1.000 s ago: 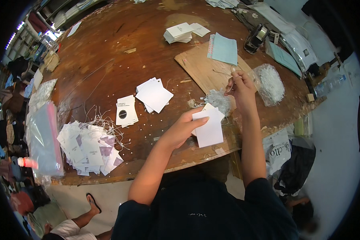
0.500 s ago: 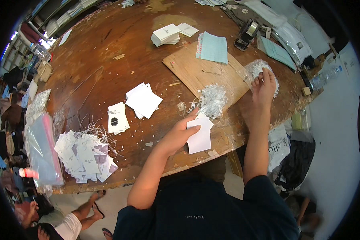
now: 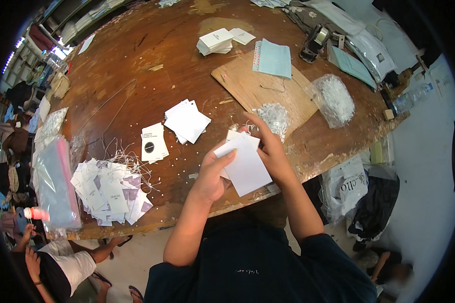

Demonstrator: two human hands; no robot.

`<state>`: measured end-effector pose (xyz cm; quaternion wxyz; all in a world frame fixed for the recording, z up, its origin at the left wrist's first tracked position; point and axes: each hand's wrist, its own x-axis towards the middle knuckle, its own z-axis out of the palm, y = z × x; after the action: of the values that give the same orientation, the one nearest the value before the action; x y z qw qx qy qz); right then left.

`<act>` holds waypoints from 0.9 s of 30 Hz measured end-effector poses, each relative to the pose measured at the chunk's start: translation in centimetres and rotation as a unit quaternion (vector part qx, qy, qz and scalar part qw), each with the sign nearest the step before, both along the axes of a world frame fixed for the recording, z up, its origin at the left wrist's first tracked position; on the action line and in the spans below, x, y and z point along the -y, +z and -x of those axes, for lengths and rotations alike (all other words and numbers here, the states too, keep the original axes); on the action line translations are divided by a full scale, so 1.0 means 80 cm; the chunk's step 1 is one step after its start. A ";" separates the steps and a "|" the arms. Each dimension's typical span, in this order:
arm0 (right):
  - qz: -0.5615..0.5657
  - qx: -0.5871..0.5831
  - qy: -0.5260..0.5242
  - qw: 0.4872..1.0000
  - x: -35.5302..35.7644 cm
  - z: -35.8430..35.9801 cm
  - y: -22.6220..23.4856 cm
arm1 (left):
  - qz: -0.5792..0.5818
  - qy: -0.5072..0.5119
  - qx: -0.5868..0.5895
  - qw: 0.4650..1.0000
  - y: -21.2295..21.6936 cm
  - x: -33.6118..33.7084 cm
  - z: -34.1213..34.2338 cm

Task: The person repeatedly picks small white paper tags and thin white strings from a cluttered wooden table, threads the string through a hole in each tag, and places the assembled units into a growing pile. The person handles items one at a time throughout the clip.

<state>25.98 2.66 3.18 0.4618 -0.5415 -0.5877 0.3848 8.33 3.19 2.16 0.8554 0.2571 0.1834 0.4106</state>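
Observation:
My left hand (image 3: 212, 177) grips a few white cards (image 3: 246, 166), its thumb lying across their upper left. At their far right edge is my right hand (image 3: 274, 149), index finger reaching past the cards and the other fingers partly hidden. What that hand pinches, if anything, is too small to make out. Just beyond it lies a loose heap of white tag strings (image 3: 273, 118), partly on a wooden board (image 3: 298, 93). A clear bag of white strings (image 3: 336, 101) rests at the board's right.
Left of my hands are a stack of blank white cards (image 3: 188, 122), cards with a black circle (image 3: 154, 143) and a pile of strung tags (image 3: 111, 194). Farther off are a card stack (image 3: 215, 41), blue paper (image 3: 274, 59) and a tape dispenser (image 3: 314, 44). People sit lower left.
My right hand has left the bag of strings and come to the cards in my left hand. The held cards have risen slightly and tilted.

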 end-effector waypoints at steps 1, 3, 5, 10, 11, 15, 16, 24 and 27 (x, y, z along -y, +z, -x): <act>0.043 0.018 0.010 0.999 0.003 -0.007 -0.003 | -0.012 0.016 0.003 1.000 0.001 -0.001 0.002; 0.058 -0.059 0.016 0.996 0.010 -0.022 -0.014 | -0.028 0.056 -0.018 0.998 0.002 -0.002 0.002; 0.055 -0.203 -0.004 0.978 0.016 -0.039 -0.024 | -0.036 0.103 -0.065 0.992 0.002 -0.002 0.000; -0.119 -0.507 -0.135 0.843 0.012 -0.060 -0.017 | -0.067 0.109 -0.122 0.984 -0.003 0.001 -0.008; -0.131 -0.516 -0.115 0.838 0.010 -0.060 -0.010 | -0.070 0.113 -0.133 0.982 -0.005 0.002 -0.010; -0.078 -0.436 -0.003 0.897 0.019 -0.040 0.021 | -0.080 0.104 -0.152 0.980 -0.014 0.002 -0.008; -0.052 -0.325 -0.047 0.943 0.023 -0.021 0.022 | -0.090 0.107 -0.159 0.977 -0.016 0.002 -0.008; -0.080 0.013 -0.108 0.991 0.017 0.043 0.019 | -0.172 0.172 -0.238 0.940 -0.027 0.006 -0.005; -0.135 0.095 -0.114 0.980 0.014 0.045 0.019 | -0.186 0.204 -0.243 0.930 -0.029 0.006 -0.007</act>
<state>22.39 1.58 4.69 0.5138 -0.5717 -0.6098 0.1931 8.86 2.67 -0.16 0.6192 0.4608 0.3543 0.5279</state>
